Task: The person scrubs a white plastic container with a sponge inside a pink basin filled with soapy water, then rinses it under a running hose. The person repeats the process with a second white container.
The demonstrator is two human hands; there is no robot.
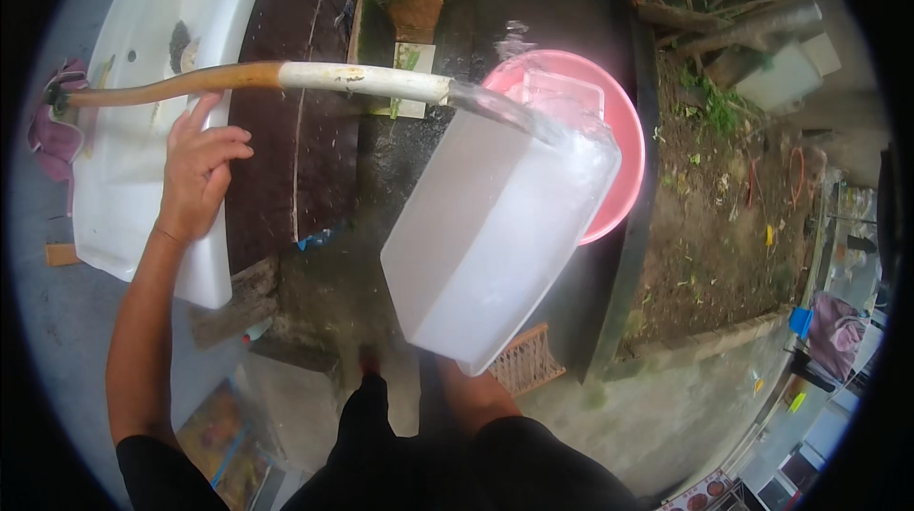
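My left hand (196, 172) is over the front rim of a white ceramic washbasin (121, 175), fingers apart and holding nothing. One fingertip reaches the underside of a hose (235, 77), brown with a white end piece; whether it touches I cannot tell. Water (500, 107) pours from the hose end into a translucent white plastic bin (457, 247), tilted with its far end over a pink basin (625, 175). My right forearm (477, 397) runs under the bin's near end, which hides my right hand; the bin appears held up by it. A clear plastic container (564, 91) sits in the pink basin.
A dark brown cabinet side (285, 132) stands beneath the washbasin. Right of the pink basin, a low curb (618, 297) borders a soil bed (721, 225) with branches. On the wet concrete floor are a slatted wooden stool (528, 361) and a grey block (293, 389).
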